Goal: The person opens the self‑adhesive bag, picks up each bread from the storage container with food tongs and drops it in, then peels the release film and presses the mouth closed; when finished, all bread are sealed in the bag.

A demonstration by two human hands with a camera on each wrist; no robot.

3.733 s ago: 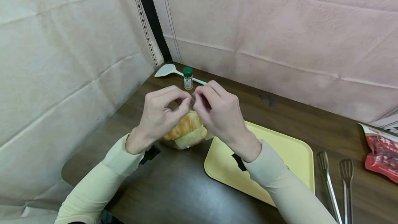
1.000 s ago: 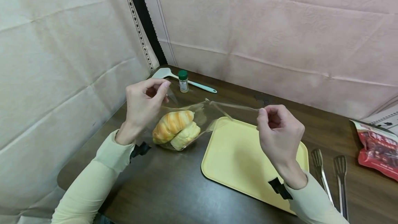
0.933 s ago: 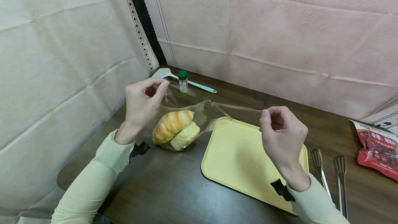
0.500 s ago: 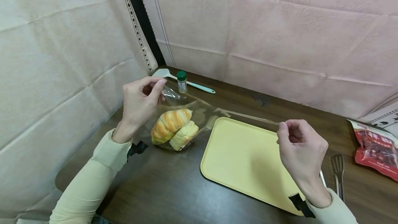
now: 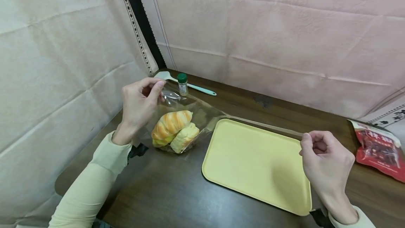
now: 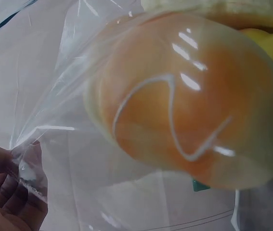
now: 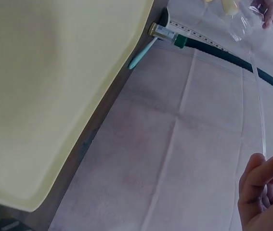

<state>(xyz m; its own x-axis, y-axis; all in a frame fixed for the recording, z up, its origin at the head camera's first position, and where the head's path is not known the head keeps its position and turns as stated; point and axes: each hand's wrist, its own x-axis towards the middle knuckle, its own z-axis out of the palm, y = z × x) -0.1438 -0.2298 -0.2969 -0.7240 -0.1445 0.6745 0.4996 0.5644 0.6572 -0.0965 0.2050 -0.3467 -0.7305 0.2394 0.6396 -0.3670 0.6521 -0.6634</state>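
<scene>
A clear plastic bag (image 5: 207,115) holds two bread rolls: a long glazed roll (image 5: 172,126) with pale stripes and a smaller pale roll (image 5: 185,137). Between thumb and index finger, my left hand (image 5: 139,103) pinches the bag's upper left edge; the left wrist view shows the film running from those fingers across a roll (image 6: 184,106). My right hand (image 5: 327,164) pinches the end of a thin clear plastic strip (image 5: 265,123), stretched taut from the bag's right corner over the far edge of the yellow tray (image 5: 250,161).
A green-capped jar (image 5: 182,84) stands behind the bag, by a pale turquoise spatula (image 5: 202,89). On the right lies a red food packet (image 5: 379,147). Curtains (image 5: 272,38) hang along the back and left of the dark table (image 5: 158,192).
My hands were together above the rolls, then parted. The right hand has drawn the plastic strip far right and nearer, now covering the metal utensils there; the left hand shifted slightly left.
</scene>
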